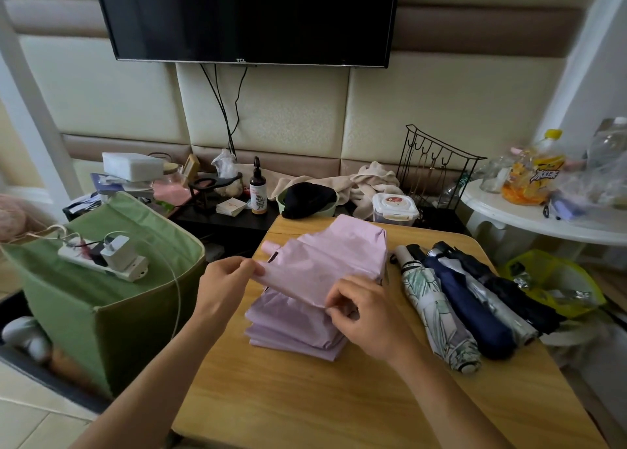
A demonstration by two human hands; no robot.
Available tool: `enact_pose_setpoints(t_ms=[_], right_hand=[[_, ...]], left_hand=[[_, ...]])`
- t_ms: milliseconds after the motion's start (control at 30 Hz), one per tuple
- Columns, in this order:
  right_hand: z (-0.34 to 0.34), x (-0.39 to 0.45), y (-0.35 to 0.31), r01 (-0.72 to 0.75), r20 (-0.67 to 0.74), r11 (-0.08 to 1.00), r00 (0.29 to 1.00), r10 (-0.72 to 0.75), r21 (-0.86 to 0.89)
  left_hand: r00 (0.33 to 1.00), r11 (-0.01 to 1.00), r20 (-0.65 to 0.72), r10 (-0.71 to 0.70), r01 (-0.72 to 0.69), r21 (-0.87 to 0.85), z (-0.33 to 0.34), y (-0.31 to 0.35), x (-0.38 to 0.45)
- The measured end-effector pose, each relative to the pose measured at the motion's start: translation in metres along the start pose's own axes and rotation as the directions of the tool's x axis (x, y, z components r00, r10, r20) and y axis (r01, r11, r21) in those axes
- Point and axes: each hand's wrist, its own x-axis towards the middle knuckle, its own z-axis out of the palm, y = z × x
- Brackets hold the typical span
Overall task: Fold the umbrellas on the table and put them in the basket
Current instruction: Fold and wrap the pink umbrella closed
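A pink umbrella (325,265) lies collapsed in the middle of the wooden table (305,397), its canopy in loose pleats. My left hand (227,286) pinches one pink fabric panel at its left edge. My right hand (363,313) pinches the same panel's lower right edge above the stacked folds. Three more umbrellas lie side by side on the right: a leaf-print one (437,313), a navy one (471,309) and a black one with a silver lining (509,292). The green fabric basket (112,316) stands left of the table.
A white power strip with a charger (112,255) rests on the basket's rim, its cable hanging down. Behind the table sit a green bowl with black cloth (305,199), a clear lidded box (395,208) and a spray bottle (258,191). A white round table (543,225) stands right.
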Motion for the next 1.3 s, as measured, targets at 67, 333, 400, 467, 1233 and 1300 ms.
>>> enact_pose_setpoints(t_ms=[67,333,400,467,1233,1300], right_hand=[[0.0,-0.001,0.002,-0.034,0.116,0.998,0.993,0.028,0.049],[0.015,-0.005,0.009,-0.1,0.348,0.993,0.931,0.114,-0.057],[0.017,-0.004,0.01,-0.104,0.389,0.991,0.912,0.127,-0.081],[0.018,-0.003,0.01,-0.113,0.417,0.99,0.898,0.138,-0.085],[0.0,0.034,0.047,-0.503,0.012,0.451,0.677,0.736,0.737],[0.005,0.033,0.048,-0.459,-0.038,0.567,0.754,0.656,0.683]], left_hand=[[0.999,0.988,0.012,-0.032,0.03,0.154,0.001,-0.004,0.001],[0.909,0.602,0.147,0.39,-0.373,0.706,0.04,-0.024,-0.014],[0.808,0.535,0.355,0.47,-0.581,0.614,0.052,-0.027,-0.015],[0.727,0.471,0.537,0.428,-0.687,0.554,0.062,-0.037,-0.021],[0.734,0.397,0.65,0.196,-0.666,0.632,0.08,-0.069,-0.032],[0.74,0.425,0.647,0.181,-0.652,0.627,0.079,-0.07,-0.03]])
